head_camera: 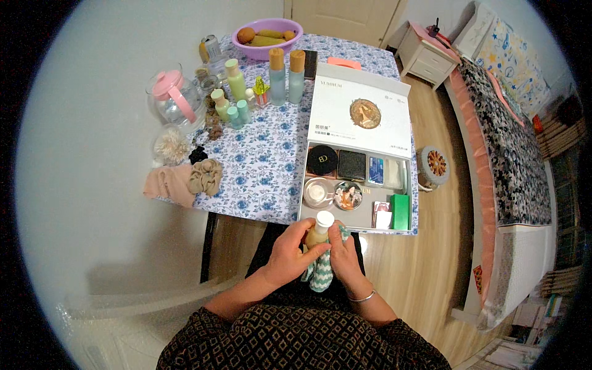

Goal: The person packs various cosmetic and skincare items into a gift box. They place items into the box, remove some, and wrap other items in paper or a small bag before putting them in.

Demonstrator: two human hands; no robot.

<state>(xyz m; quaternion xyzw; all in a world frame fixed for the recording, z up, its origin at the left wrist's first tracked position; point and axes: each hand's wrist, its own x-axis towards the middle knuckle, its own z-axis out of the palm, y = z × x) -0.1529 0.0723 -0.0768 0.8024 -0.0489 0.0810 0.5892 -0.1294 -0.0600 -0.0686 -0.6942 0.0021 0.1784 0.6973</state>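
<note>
Close to my body, at the table's front edge, my left hand [289,254] grips a small bottle [317,236] with a white cap and yellowish contents. My right hand [344,259] lies against the bottle's other side and holds a green and white zigzag-patterned cloth [321,275], which hangs below the bottle. Just beyond the hands stands a white cardboard box [303,210] with its lid raised. Inside it are a round black compact [322,160], a square black case [352,165], a clear round jar [318,193], a floral round tin [348,195] and a green box [399,212].
On the flowered tablecloth [268,175] stand green bottles [236,83], wooden-capped bottles [277,81], a glass kettle with pink lid [178,99] and a purple basin [268,52] of fruit and corn. A beige scrunchie [205,176] lies at the left. A bed [513,152] is at the right.
</note>
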